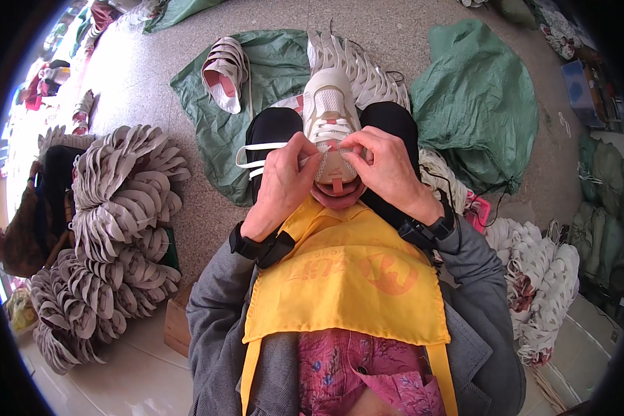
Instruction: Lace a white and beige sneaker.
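Observation:
A white and pink shoe upper [331, 104] rests on my knees, toe pointing away from me. My left hand [284, 182] pinches a flat white lace [260, 154] at the left side of the upper's eyelets, and the lace loops out to the left. My right hand [385, 165] grips the right side of the same upper near its tongue, fingers curled over the lacing. Both hands touch the upper close together. A yellow apron [347, 277] covers my lap below them.
Stacks of grey shoe uppers [118, 201] stand at my left. More white uppers [541, 277] are piled at my right and behind the shoe [367, 69]. Green sacks [478, 104] lie on the speckled floor ahead, one with an upper [225, 73] on it.

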